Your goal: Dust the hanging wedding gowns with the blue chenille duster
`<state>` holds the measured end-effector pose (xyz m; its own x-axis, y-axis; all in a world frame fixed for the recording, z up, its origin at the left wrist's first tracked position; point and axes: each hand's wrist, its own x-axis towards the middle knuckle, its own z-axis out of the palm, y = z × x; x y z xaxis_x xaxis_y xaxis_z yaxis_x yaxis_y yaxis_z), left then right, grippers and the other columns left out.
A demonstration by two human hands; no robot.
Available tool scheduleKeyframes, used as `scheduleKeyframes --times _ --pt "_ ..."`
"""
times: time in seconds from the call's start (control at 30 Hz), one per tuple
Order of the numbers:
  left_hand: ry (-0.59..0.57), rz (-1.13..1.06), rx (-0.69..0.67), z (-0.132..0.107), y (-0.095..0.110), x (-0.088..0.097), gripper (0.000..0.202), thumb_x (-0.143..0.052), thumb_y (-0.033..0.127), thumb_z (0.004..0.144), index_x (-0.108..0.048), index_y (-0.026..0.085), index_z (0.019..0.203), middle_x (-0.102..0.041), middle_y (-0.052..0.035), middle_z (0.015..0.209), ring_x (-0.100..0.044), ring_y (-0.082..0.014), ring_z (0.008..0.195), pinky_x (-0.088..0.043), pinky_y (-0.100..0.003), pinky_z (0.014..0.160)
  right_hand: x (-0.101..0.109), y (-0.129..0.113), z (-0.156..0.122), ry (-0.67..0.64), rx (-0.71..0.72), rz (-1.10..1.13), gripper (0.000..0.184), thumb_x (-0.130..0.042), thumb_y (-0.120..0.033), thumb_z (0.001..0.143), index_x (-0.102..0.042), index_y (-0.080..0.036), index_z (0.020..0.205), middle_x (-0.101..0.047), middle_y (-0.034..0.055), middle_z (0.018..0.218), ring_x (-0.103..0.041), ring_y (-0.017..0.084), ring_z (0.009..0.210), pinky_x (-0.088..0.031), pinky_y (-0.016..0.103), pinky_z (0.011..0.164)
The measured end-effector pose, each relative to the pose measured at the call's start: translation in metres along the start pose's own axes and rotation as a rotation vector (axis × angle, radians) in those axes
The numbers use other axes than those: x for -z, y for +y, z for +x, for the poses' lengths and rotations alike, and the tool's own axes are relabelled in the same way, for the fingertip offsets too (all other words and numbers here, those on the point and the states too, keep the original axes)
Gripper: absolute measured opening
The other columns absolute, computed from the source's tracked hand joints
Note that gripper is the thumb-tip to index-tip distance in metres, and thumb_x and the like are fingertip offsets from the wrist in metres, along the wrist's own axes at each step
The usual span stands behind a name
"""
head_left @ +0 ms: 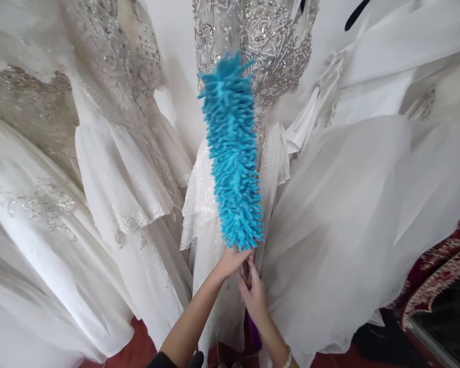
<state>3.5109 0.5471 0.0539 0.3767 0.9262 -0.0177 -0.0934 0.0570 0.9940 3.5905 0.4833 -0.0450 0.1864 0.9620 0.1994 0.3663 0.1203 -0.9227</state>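
A blue microfibre duster stands upright against a white beaded dress in the middle of the view. My left hand is closed round the base of the duster's fluffy head. Just below it, my right hand grips the duster's dark handle, which runs down to a purple part. Both forearms reach up from the bottom of the frame.
White gowns hang close on all sides: an embroidered one at the left, a wide tulle skirt at the right. A dark red patterned fabric lies at the lower right. Red floor shows below.
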Motion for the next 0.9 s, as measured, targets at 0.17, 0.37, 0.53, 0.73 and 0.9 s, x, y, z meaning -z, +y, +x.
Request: scheduleKeyframes --times 0.17,0.37,0.53,0.73,0.9 --pt "0.057 -0.24 0.026 0.012 -0.018 -0.017 0.02 -0.054 0.033 0.069 -0.053 0.019 0.083 -0.047 0.0067 0.051 -0.048 -0.0116 0.046 -0.037 -0.025 0.049 0.053 -0.002 0.007 -0.09 0.02 -0.183 0.023 -0.047 -0.038 0.082 -0.06 -0.021 0.093 -0.062 0.0004 0.06 -0.061 0.021 0.057 -0.045 0.026 0.054" --pt "-0.027 -0.449 0.076 0.001 -0.047 -0.036 0.022 -0.057 0.033 0.068 -0.05 0.018 0.082 -0.044 0.0081 0.05 -0.045 -0.0094 0.045 -0.038 -0.025 0.055 0.086 0.003 -0.011 -0.271 0.015 -0.449 0.021 -0.037 -0.034 0.086 -0.052 -0.022 0.092 -0.054 -0.0018 0.059 -0.056 0.02 0.053 -0.039 0.026 0.052" --pt "0.049 -0.6 0.165 -0.021 -0.069 -0.045 0.024 -0.06 0.032 0.064 -0.048 0.018 0.08 -0.04 0.009 0.049 -0.041 -0.0077 0.046 -0.037 -0.025 0.059 0.094 0.013 -0.028 -0.449 -0.047 -0.504 0.029 -0.032 -0.032 0.086 -0.049 -0.019 0.106 -0.059 0.0015 0.066 -0.06 0.022 0.057 -0.043 0.027 0.056" --pt "0.178 -0.734 0.282 -0.051 -0.101 -0.054 0.03 -0.065 0.035 0.059 -0.046 0.02 0.076 -0.037 0.0102 0.047 -0.036 -0.0069 0.046 -0.037 -0.025 0.061 0.096 0.033 -0.052 -0.533 -0.048 -0.494 0.026 -0.035 -0.024 0.083 -0.053 -0.023 0.101 -0.065 0.0017 0.068 -0.065 0.021 0.064 -0.044 0.025 0.06" --pt "0.159 -0.695 0.21 -0.066 -0.093 -0.066 0.021 -0.061 0.031 0.064 -0.046 0.02 0.074 -0.038 0.0086 0.047 -0.038 -0.0076 0.045 -0.033 -0.025 0.056 0.1 0.05 -0.07 -0.486 -0.003 -0.345 0.018 -0.04 -0.028 0.083 -0.055 -0.024 0.091 -0.064 -0.0012 0.063 -0.061 0.018 0.057 -0.043 0.022 0.055"
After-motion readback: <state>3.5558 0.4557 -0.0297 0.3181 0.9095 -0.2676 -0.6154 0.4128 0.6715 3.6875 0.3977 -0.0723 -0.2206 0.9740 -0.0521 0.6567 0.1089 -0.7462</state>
